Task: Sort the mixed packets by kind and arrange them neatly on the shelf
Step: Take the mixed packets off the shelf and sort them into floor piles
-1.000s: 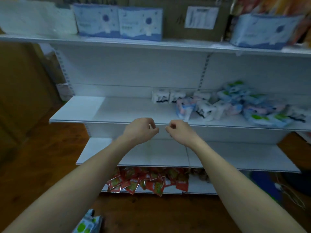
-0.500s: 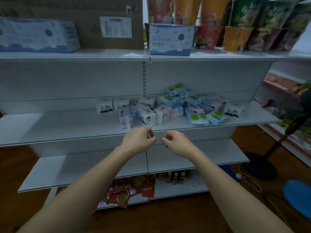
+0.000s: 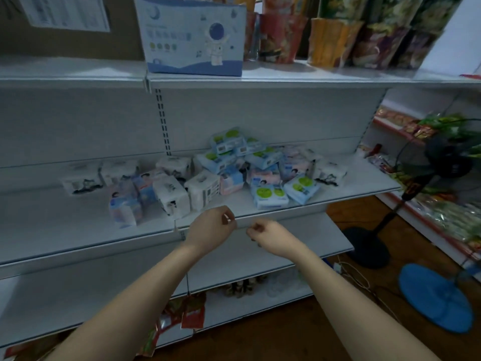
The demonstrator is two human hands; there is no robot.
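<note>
Step in hand: the approach, as I judge it; sorting has not begun, since no packet is held and the kinds lie jumbled together.
Left hand: raised just in front of the shelf's front edge, fingers curled in on themselves with nothing between them.
Right hand: close beside the left and at the same height, also loosely fisted and holding nothing.
Middle shelf: white metal; its left stretch lies bare, which looks the natural place to start a row.
Mixed pile: heaped on the middle shelf, just beyond and above both hands, reaching toward the right end.
White packets: black-printed, a few standing in a loose line at the back left, others tipped at the front.
Blue packets with green dots: flat at the front right, more stacked at the back (one sits on top of the heap).
Pink-and-blue packets: some at the front left, others buried mid-pile.
Next move calls for: opening a hand and reaching forward for a front packet, likely a tipped white one nearest the left hand, then setting it with its own kind.
Care needed: lifting from the top or edge of the heap, so that leaning packets do not slide off the front lip.
</note>
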